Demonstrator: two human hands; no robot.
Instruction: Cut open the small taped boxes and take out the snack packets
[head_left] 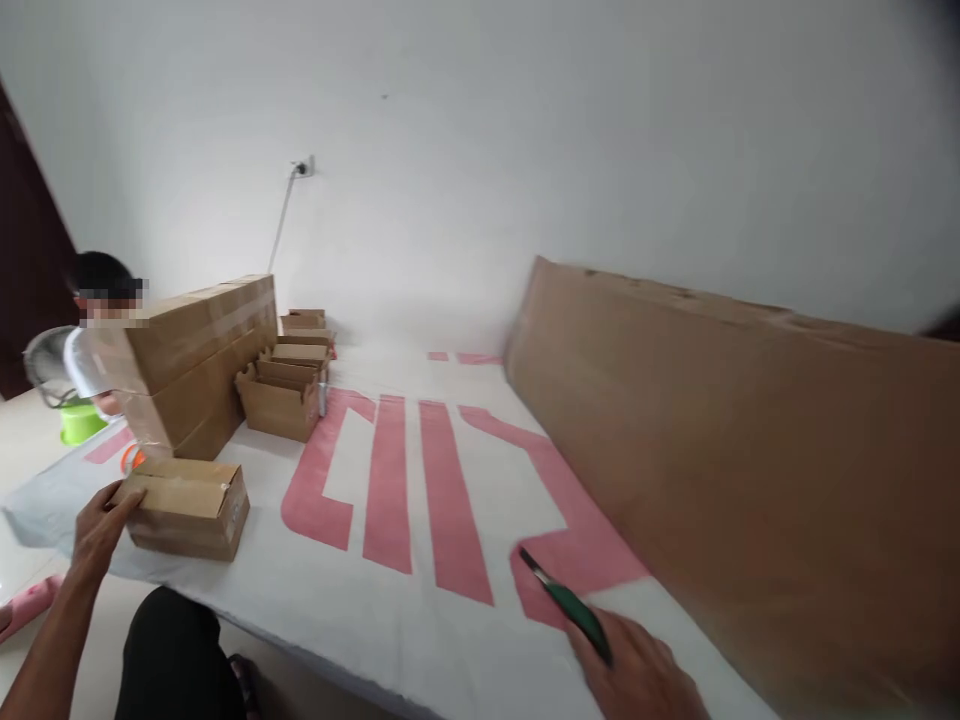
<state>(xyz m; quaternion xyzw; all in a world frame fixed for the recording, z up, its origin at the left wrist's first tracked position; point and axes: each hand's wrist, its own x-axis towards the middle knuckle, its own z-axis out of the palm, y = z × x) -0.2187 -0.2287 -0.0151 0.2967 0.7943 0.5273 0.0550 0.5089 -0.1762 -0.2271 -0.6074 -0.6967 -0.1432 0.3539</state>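
My left hand (pixel 101 525) grips the left end of a small taped cardboard box (pixel 187 515), with fingers on its top and the rest hidden behind it. The box lies on a white cloth with pink shapes (pixel 390 620), close to the near left edge. At the lower right, my right hand (pixel 637 665) is closed around a green-handled utility knife (pixel 570 605). Its dark tip points up and left, just over a pink shape. Whether the tip touches the cloth I cannot tell.
Long taped cartons (pixel 202 350) are stacked at the left, beside a row of open cardboard trays (pixel 281 400). A large cardboard sheet or box (pixel 720 450) slopes along the right. Another person (pixel 90 360) sits behind the cartons, near a green tub (pixel 79 422).
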